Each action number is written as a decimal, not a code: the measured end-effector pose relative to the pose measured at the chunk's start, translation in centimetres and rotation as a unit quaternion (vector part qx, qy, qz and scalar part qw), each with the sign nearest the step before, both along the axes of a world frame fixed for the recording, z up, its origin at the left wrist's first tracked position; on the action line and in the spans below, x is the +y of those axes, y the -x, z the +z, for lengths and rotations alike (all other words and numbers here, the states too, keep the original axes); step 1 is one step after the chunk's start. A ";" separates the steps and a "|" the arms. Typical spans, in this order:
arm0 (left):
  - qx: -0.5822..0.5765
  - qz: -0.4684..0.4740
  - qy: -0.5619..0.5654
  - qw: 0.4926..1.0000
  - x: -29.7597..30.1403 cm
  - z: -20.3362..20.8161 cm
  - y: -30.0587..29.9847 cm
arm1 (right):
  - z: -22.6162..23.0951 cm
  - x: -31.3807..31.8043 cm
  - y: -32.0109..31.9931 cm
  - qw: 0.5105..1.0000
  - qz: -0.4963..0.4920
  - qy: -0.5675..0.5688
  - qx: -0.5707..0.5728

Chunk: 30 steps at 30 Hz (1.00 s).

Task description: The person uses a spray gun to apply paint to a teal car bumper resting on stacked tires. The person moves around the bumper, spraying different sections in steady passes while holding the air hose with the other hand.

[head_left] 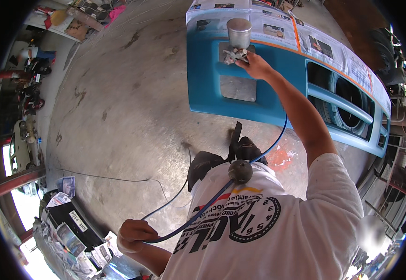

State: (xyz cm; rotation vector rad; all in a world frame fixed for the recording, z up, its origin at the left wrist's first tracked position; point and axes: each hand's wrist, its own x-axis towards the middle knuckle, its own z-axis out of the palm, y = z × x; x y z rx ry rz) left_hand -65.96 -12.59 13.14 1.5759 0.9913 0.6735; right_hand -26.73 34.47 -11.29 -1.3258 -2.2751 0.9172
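Observation:
My right hand (257, 66) is wrapped round the handle of a spray gun (233, 57), its round metal cup (239, 32) standing on top. The gun is over the left part of a blue painted vehicle bumper (202, 91), near its two squarish cutouts; I cannot tell the gap between them. From the gun side a blue air hose (277, 142) runs down past my body. Low on the left, my left hand (136, 233) is closed around this hose. A dark round object (241, 172) sits in front of my white shirt, over the hose.
Printed paper (273, 28) edged with orange tape (297, 35) covers the panel above the bumper. A thin dark hose (105, 177) trails over the concrete floor (114, 126). A black panel with papers (70, 217) lies at lower left. Motorbikes (34, 91) stand at far left.

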 end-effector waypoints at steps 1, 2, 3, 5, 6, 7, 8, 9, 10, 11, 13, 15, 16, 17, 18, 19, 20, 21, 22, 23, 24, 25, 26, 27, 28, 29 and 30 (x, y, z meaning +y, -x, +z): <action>-0.015 0.002 0.017 1.000 -0.4 0.4 -0.7 | -0.3 1.1 -0.2 1.000 -0.020 0.006 0.002; -0.013 -0.001 0.015 1.000 -0.7 0.8 -1.3 | -0.6 2.3 -0.3 0.998 -0.050 0.026 -0.003; -0.012 -0.005 0.012 1.000 -0.8 1.1 -1.9 | -0.4 3.4 -0.3 0.996 -0.081 0.044 -0.010; -0.016 -0.017 0.004 1.000 -0.8 1.9 -2.7 | -0.1 4.9 -0.5 0.986 -0.127 0.106 0.011; -0.021 -0.025 -0.001 0.999 -0.8 2.3 -2.9 | -0.2 5.2 -0.6 0.984 -0.148 0.091 0.023; -0.026 -0.033 -0.008 0.999 -0.9 2.5 -3.0 | -0.5 5.7 -0.9 0.982 -0.170 0.075 0.035; -0.026 -0.035 -0.017 0.999 -0.9 2.5 -3.0 | -0.9 6.0 -1.0 0.979 -0.191 0.050 0.045; -0.026 -0.036 -0.021 0.999 -1.3 2.4 -3.0 | -1.5 6.0 -1.2 0.975 -0.212 0.026 0.054; -0.027 -0.039 -0.025 0.999 -1.6 2.4 -3.0 | -1.9 6.2 -1.3 0.971 -0.232 0.001 0.064; -0.020 -0.032 -0.021 0.999 -1.9 2.4 -3.0 | -2.5 6.0 -1.5 0.964 -0.254 -0.025 0.070; -0.007 -0.013 -0.017 1.000 -2.4 2.4 -3.1 | -2.6 5.2 -1.6 0.957 -0.279 -0.047 0.068; 0.025 -0.004 0.000 1.000 -2.5 2.4 -2.8 | -2.1 3.5 -2.5 0.975 -0.215 -0.006 0.054; 0.040 0.001 0.008 0.999 -2.6 2.5 -2.8 | -1.5 2.3 -2.9 0.982 -0.182 0.014 0.046; 0.041 -0.002 0.002 0.999 -2.7 2.5 -3.0 | -1.1 1.0 -3.0 0.988 -0.147 0.015 0.042; 0.039 -0.011 -0.006 0.999 -1.8 2.4 -3.0 | -0.6 -0.3 -3.5 0.991 -0.128 0.019 0.047; 0.038 -0.020 -0.013 0.999 -0.9 2.4 -3.0 | -0.2 -1.7 -4.0 0.992 -0.108 0.024 0.052; 0.043 -0.038 -0.019 0.998 0.2 2.4 -2.8 | 0.4 -3.2 -4.6 0.994 -0.090 0.028 0.055; 0.045 -0.054 -0.026 0.997 1.4 2.2 -2.6 | 0.8 -4.4 -5.1 0.996 -0.070 0.031 0.050; 0.053 -0.068 -0.028 0.996 2.0 2.3 -2.7 | 0.9 -5.4 -5.5 0.997 -0.050 0.046 0.039; 0.055 -0.058 -0.030 0.996 2.1 2.1 -2.7 | 0.9 -6.3 -6.0 0.997 -0.030 0.061 0.029; 0.050 -0.059 -0.027 0.997 2.4 1.8 -2.7 | 1.1 -7.1 -6.5 0.997 -0.011 0.075 0.018; 0.045 -0.059 -0.024 0.997 2.7 1.5 -2.7 | 1.3 -8.0 -7.0 0.997 0.006 0.079 0.026; 0.039 -0.058 -0.021 0.997 3.0 1.2 -2.8 | 1.7 -8.8 -7.5 0.993 0.021 0.111 0.018; 0.026 -0.065 -0.019 0.997 3.5 1.1 -2.8 | 2.5 -9.2 -7.9 0.989 0.035 0.141 0.011; 0.025 -0.070 -0.020 0.997 3.8 1.0 -2.8 | 2.8 -9.4 -8.2 0.984 0.050 0.171 0.004; 0.023 -0.075 -0.021 0.997 4.0 0.8 -3.0 | 2.6 -9.4 -8.4 0.983 0.056 0.173 0.010; 0.023 -0.084 -0.025 0.996 4.4 0.8 -3.1 | 2.6 -9.6 -8.9 0.983 0.058 0.172 0.017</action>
